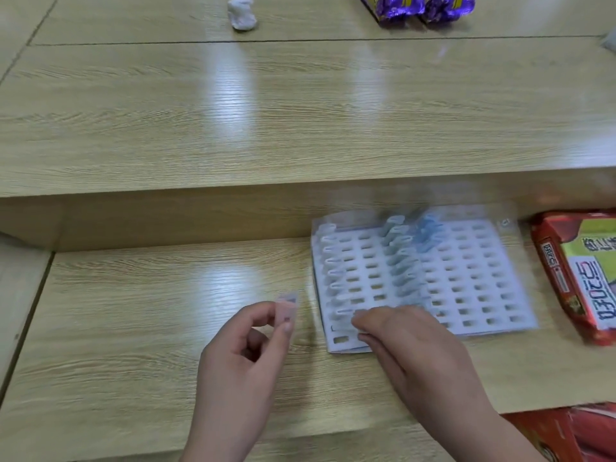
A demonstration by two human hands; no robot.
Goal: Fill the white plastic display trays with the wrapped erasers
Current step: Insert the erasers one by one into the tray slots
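1 wrapped eraser (286, 311) is being pinched by the left hand (243, 355), needing an empty tray (466, 278) slot; right hand (416, 348) grip cannot be told.

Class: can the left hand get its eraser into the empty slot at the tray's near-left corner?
Probably yes: the left hand, pinching the eraser, is beside the tray; the right hand rests next to that slot, not over it.

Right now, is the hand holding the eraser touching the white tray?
Apart. Head view shows bare table between the left hand, its eraser and the tray.
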